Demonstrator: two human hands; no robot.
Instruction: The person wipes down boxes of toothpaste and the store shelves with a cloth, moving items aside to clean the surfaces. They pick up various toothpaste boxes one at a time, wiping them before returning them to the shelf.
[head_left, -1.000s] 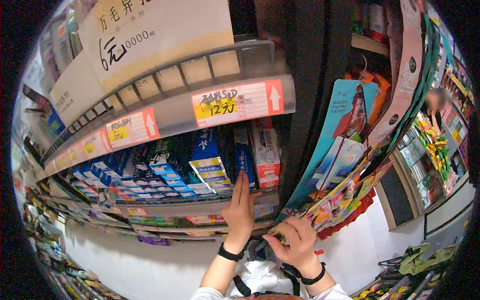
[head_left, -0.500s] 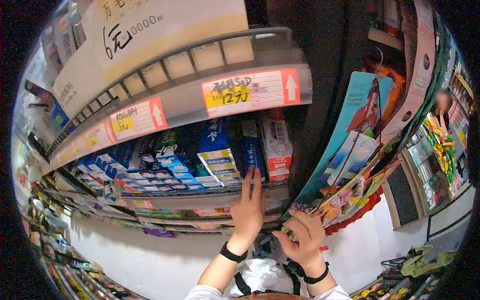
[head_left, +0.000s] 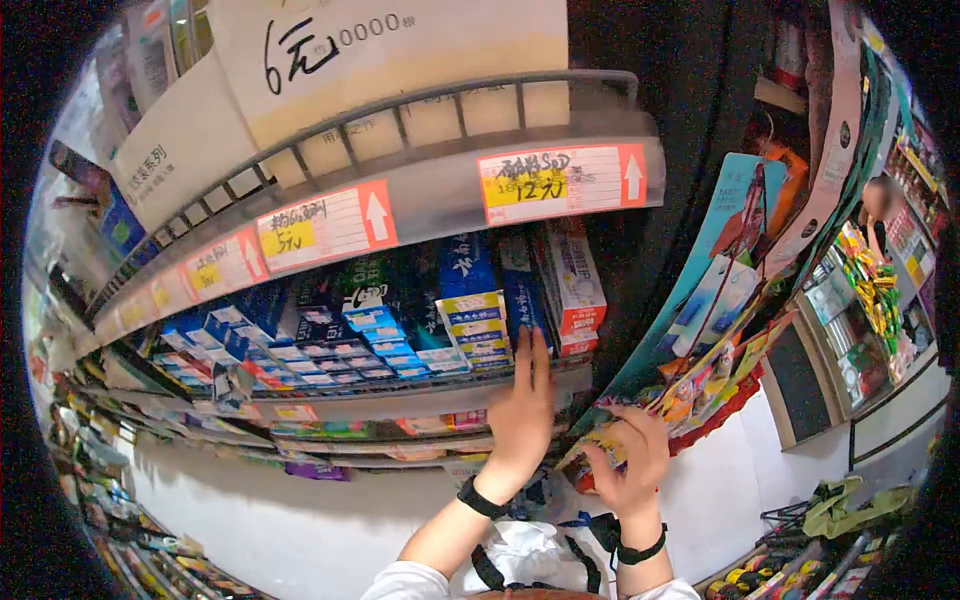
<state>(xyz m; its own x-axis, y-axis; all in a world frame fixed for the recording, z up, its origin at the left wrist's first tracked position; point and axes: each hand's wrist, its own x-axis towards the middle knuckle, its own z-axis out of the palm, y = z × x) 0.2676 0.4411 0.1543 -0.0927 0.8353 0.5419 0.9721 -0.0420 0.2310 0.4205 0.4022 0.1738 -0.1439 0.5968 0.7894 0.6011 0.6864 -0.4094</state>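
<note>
Left hand (head_left: 520, 405): two fingers extended side by side, tips touching the dark-blue box (head_left: 521, 285); not closed around it.
Right hand (head_left: 637, 465): fingers curled, thumb apart, at the lower end of the hanging packets (head_left: 690, 385); cannot tell whether one is gripped.
Wristbands (head_left: 482, 497): two, black, one per wrist.
Price labels: three distinct, fainter ones farther left; the rightmost label (head_left: 565, 184) reads 12.
Dark-blue box position: one, standing on the shelf (head_left: 430, 402) between the yellow-banded stack (head_left: 476, 328) and the white-and-red cartons (head_left: 580, 290).
Teal card (head_left: 738, 195): one, hanging right of the shelf.
Surface: crowded shelf; small blue and white cartons (head_left: 325, 345) packed left of the yellow-banded stack.
Room: shop; pale floor (head_left: 260, 510) below, one other person (head_left: 874, 236) at far right, beside yellow-and-green packs (head_left: 868, 285).
</note>
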